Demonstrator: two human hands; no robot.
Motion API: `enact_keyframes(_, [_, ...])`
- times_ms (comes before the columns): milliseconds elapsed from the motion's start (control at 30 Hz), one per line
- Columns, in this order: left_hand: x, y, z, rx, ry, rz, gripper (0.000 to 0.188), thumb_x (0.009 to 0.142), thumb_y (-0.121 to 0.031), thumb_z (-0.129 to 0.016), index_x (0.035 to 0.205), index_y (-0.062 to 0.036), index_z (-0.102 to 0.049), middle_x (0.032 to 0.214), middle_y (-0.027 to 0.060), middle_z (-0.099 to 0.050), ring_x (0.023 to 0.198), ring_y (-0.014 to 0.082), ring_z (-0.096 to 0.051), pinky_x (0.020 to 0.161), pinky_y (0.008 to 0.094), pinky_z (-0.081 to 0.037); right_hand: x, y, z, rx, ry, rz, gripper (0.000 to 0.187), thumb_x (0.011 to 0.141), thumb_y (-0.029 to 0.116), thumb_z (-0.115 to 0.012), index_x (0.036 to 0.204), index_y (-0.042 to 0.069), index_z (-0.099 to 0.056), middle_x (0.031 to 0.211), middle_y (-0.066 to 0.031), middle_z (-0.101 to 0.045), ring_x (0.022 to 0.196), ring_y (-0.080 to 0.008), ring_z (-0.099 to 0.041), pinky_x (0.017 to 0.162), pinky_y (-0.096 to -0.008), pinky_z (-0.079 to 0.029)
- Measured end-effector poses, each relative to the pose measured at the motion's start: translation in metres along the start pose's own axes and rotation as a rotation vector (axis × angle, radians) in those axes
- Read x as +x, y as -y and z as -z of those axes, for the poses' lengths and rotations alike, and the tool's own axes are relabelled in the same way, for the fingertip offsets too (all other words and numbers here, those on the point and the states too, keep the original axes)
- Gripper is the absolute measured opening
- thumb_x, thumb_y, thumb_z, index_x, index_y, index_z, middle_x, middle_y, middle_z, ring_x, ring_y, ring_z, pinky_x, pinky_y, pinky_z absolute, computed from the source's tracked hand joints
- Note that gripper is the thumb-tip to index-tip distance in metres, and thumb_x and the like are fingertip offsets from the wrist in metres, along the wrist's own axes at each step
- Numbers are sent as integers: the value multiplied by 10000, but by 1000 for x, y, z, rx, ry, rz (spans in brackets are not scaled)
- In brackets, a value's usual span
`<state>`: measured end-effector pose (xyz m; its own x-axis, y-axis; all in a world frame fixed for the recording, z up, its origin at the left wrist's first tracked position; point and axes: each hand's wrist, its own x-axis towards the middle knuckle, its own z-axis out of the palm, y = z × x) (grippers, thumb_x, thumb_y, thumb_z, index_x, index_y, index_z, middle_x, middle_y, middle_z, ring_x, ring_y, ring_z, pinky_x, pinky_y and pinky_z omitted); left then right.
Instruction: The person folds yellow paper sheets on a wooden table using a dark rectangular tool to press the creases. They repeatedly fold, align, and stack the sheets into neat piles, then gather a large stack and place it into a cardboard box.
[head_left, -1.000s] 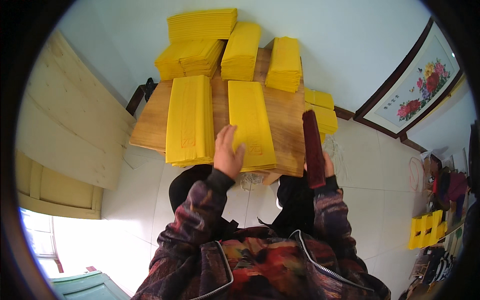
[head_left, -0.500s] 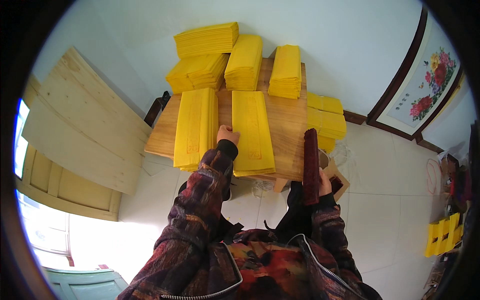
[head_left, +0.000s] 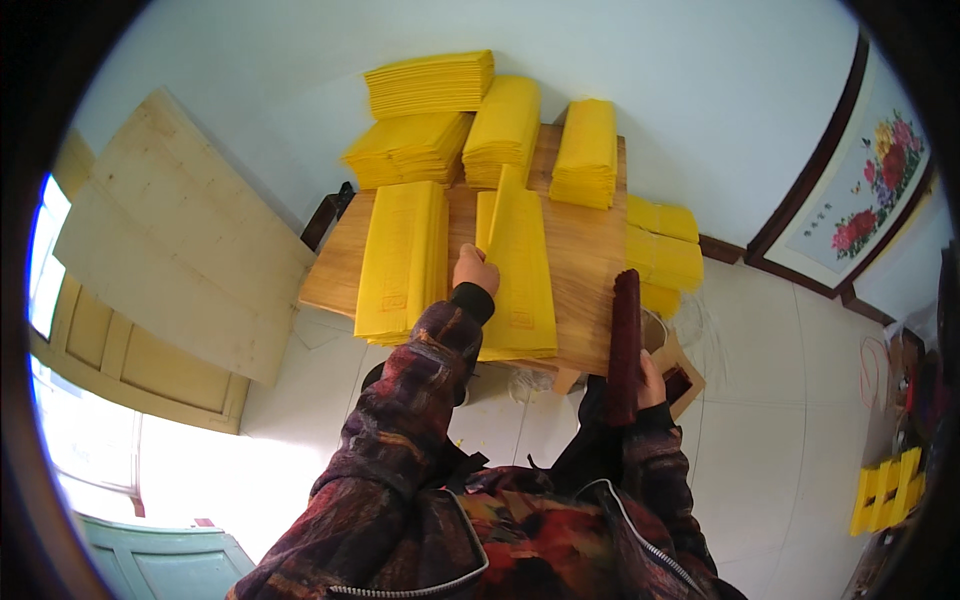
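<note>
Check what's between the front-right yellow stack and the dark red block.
Bare wooden tabletop between the yellow stack and dark red block; head view shows it.

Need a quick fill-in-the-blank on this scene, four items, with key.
1. The person's ____ hand holds the dark red block.
2. The left hand grips a raised sheet whose color is ____.
3. The table under the paper stacks is made of ____.
4. The framed picture at the right of the view shows colorful ____.

Missing words: right; yellow; wood; flowers.
</note>
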<state>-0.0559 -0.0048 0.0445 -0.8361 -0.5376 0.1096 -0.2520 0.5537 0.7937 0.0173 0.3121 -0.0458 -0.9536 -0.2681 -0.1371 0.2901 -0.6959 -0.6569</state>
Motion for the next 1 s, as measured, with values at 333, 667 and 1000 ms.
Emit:
enact_keyframes(333, [26, 39, 100, -493, 26, -47, 225, 676, -1, -590, 870, -8, -476, 696, 49, -511, 641, 147, -512, 569, 263, -429, -5, 6, -4, -130, 41, -6, 374, 929, 286, -416, 1182, 15, -469, 1136, -76, -540, 1019, -192, -525, 891, -316, -405])
enact_keyframes(667, [76, 114, 165, -331, 30, 65, 168, 697, -7, -610, 820, -9, -496, 702, 48, -527, 630, 160, -532, 569, 282, -445, 2, 6, -20, -400, -16, 91, 352, 921, 239, -436, 1176, -2, -464, 1169, -81, -516, 1063, -187, -501, 921, -312, -388])
enact_keyframes(1000, [55, 102, 158, 161, -216, -133, 293, 683, -64, -624, 937, -8, -489, 792, 117, -527, 753, 250, -550, 634, 326, -451, 93, 25, -148, -1036, -42, 126, 255, 840, 258, -539, 811, 5, -525, 643, -68, -516, 589, -156, -517, 526, -280, -414])
